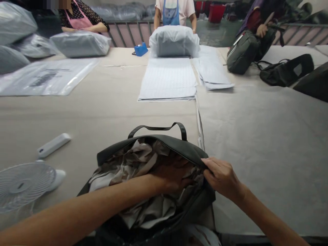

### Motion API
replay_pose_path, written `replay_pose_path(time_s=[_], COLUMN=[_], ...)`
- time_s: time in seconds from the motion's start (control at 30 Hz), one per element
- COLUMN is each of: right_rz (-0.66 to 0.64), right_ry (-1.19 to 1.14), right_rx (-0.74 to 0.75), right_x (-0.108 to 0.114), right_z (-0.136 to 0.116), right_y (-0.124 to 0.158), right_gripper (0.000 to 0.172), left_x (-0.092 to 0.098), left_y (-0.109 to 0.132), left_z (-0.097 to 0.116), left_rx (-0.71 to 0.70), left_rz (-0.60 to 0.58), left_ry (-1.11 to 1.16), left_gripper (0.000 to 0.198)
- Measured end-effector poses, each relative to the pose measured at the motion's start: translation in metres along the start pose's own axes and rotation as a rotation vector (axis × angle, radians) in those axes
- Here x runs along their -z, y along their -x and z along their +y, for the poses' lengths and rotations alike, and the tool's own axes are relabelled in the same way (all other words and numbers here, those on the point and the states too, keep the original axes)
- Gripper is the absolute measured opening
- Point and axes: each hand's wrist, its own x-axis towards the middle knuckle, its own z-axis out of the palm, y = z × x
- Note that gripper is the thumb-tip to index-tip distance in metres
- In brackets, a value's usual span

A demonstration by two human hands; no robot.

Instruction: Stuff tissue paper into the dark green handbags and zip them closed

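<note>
A dark grey bag [164, 140] lies open in front of me at the table's near edge, its handle arched up on the far side. Crumpled paper [146, 155] fills its inside. My left hand [176, 172] reaches deep into the bag at the right end, among the paper; its fingers are in shadow and partly hidden. With thumb and fingers pinched together, my right hand [221, 176] grips the rim at the bag's right corner.
To the left are a small clear-bladed fan [23, 184] and a white stick-like device [54, 145]. Printed sheets [169, 78], a blue tape dispenser [140, 50] and plastic-wrapped bags [80, 43] lie farther back. Dark bags [243, 51] stand at right. Several people are across the table.
</note>
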Motion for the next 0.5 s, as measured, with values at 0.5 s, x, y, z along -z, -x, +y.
replay_pose_path(time_s=[0.5], right_rz=[0.030], right_ry=[0.071], right_rx=[0.082], right_x=[0.032], right_z=[-0.074], right_y=[0.042], right_gripper=[0.036], left_x=[0.104], left_y=[0.060], left_z=[-0.025], left_rx=[-0.112], left_rz=[0.449], left_ry=[0.129], left_gripper=[0.026])
